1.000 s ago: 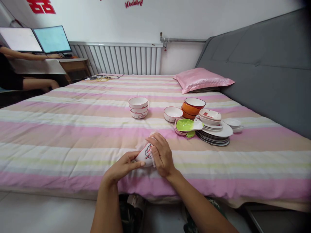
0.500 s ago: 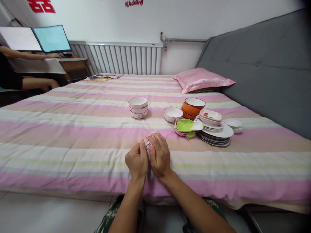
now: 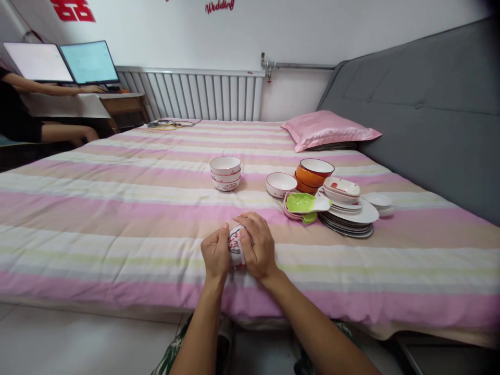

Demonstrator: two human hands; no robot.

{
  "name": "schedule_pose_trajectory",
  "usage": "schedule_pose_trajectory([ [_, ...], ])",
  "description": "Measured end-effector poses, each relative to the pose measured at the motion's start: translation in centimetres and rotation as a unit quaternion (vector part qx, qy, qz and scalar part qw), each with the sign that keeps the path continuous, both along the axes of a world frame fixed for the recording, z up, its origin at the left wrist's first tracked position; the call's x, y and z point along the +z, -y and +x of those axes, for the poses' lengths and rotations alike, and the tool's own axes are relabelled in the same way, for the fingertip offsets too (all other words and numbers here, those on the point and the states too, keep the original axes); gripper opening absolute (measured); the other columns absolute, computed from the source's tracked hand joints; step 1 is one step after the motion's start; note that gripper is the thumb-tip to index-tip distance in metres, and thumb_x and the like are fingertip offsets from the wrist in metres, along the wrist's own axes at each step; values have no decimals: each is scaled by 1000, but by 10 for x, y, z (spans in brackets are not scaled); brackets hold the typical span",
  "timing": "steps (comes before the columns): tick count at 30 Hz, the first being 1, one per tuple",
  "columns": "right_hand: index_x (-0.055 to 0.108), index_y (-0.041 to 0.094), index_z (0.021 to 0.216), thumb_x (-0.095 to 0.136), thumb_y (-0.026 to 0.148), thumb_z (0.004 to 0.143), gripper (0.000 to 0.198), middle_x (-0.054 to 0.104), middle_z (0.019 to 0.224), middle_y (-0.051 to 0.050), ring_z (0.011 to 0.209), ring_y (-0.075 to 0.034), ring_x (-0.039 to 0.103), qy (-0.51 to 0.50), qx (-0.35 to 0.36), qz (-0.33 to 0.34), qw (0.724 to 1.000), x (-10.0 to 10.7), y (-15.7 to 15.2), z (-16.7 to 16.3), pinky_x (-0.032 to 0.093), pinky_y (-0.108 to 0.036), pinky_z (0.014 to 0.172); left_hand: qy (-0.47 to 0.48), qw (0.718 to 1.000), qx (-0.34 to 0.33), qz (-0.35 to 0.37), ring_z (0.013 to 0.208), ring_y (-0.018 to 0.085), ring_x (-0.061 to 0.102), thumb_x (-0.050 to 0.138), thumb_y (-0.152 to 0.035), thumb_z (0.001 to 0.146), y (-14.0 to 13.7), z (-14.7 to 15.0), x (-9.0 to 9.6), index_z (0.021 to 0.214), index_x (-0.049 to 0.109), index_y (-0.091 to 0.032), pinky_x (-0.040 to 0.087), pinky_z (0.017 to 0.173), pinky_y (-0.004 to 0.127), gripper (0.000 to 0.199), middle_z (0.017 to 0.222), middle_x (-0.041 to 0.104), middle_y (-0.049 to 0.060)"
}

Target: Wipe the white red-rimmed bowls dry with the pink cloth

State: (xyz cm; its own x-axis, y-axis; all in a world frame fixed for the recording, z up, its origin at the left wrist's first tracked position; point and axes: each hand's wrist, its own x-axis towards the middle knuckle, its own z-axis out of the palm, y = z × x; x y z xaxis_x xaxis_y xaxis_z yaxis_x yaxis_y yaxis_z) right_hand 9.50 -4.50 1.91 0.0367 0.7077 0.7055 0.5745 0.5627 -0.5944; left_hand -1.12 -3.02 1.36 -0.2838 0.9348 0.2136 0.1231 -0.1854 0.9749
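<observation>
Between my two hands is a white bowl (image 3: 235,249) with red blossoms and dark branches on its outside. It looks tipped over, just above or on the near part of the striped bedspread; I cannot tell which. My left hand (image 3: 214,253) is closed on the bowl's left side, thumb up. My right hand (image 3: 258,249) wraps over its right side and hides much of it. Beyond my hands stands a stack of similar white bowls (image 3: 225,174) with red rims. To its right sits a single white bowl (image 3: 281,185) of the same style.
At right are orange bowls (image 3: 308,179), green leaf-shaped dishes (image 3: 302,203) and a pile of plates (image 3: 347,224) with small dishes (image 3: 341,188) on top. A pink pillow (image 3: 330,129) lies near the grey headboard (image 3: 422,104). Another person (image 3: 19,114) sits by monitors at left.
My left hand has shifted slightly away from my right one, so more of the bowl's patterned side shows between them. The view has moved a little; the other dishes stay put.
</observation>
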Motion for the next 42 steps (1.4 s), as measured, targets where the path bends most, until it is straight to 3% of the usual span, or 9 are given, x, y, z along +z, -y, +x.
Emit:
schedule_pose_trajectory([
  [9, 59, 21, 117, 34, 25, 94, 34, 61, 114, -7, 112, -20, 51, -50, 23, -5, 998, -7, -6, -1, 40, -40, 101, 130, 990, -33, -50, 42, 7, 29, 59, -44, 75, -6, -7, 1, 46, 38, -19, 25, 41, 23, 44, 44, 35, -5],
  [23, 60, 21, 115, 32, 28, 95, 34, 62, 112, -6, 106, -20, 53, -102, 29, -9, 994, -13, -9, -1, 42, -38, 94, 212, 972, -73, -75, 43, 10, 45, 64, -39, 71, -18, -20, -8, 52, 56, -15, 36, 45, 24, 32, 48, 54, -3],
  [34, 59, 20, 114, 32, 29, 95, 34, 62, 110, -7, 104, -20, 55, -139, 11, -16, 990, -19, -12, -3, 44, -38, 92, 276, 954, -65, -100, 39, 9, 44, 66, -39, 62, -26, -20, -11, 50, 49, -16, 36, 44, 24, 32, 43, 50, -5],
  [42, 59, 20, 114, 31, 30, 95, 35, 61, 110, -8, 103, -20, 55, -158, 4, -25, 987, -22, -13, -2, 44, -38, 91, 232, 968, -39, -83, 40, 8, 37, 62, -44, 69, -29, -18, -15, 50, 41, -18, 31, 44, 23, 38, 43, 43, -7],
])
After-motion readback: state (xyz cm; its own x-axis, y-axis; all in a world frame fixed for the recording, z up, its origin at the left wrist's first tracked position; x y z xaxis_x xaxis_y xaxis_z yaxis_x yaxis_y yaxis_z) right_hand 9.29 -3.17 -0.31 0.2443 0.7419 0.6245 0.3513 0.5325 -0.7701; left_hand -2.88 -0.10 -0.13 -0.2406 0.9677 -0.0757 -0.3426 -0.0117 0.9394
